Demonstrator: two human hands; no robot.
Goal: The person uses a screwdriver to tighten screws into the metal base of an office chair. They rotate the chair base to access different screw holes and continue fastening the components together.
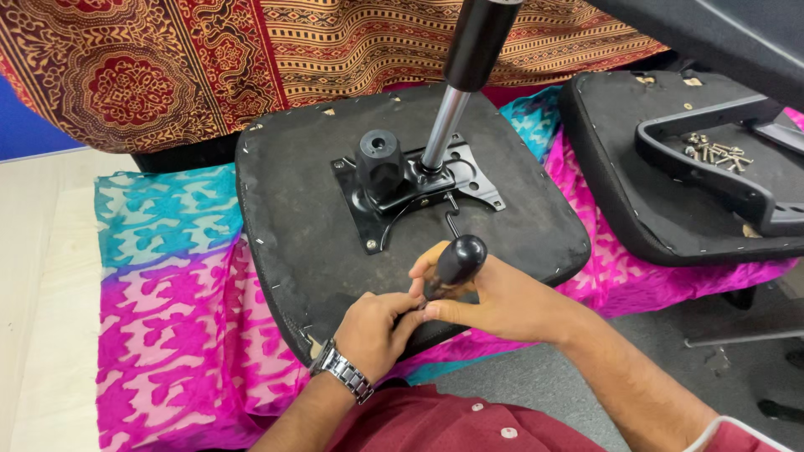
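An upturned seat [310, 218] lies on a pink and turquoise cloth [167, 293], its black underside up. Both hands work at the seat's near edge. The right hand [494, 297] is closed around a black handle [456, 264], thumb and fingers wrapped about its lower part, the rounded top standing free above the fist. The left hand [373, 331], with a metal watch [343, 368] on the wrist, is pinched shut on something small at the base of that handle; what it pinches is hidden by the fingers. The two hands touch each other there.

Near the seat's middle a metal plate [469, 172] is fixed, with a black knob [381, 163] on its left part and a gas cylinder [448, 117] rising from it, tilted toward the top edge of the view. A thin bent rod [453, 224] comes off the plate's near side and lies between the plate and the handle, just beyond the right hand.

To the right, well apart from the hands, a second black pad [611, 192] rests on the cloth's right edge. A black armrest [712, 167] lies across it, and a small heap of screws [716, 152] sits inside the armrest's bend. A dark chair part [737, 33] fills the top right corner. A red and gold patterned fabric [167, 67] hangs behind the seat's far edge.
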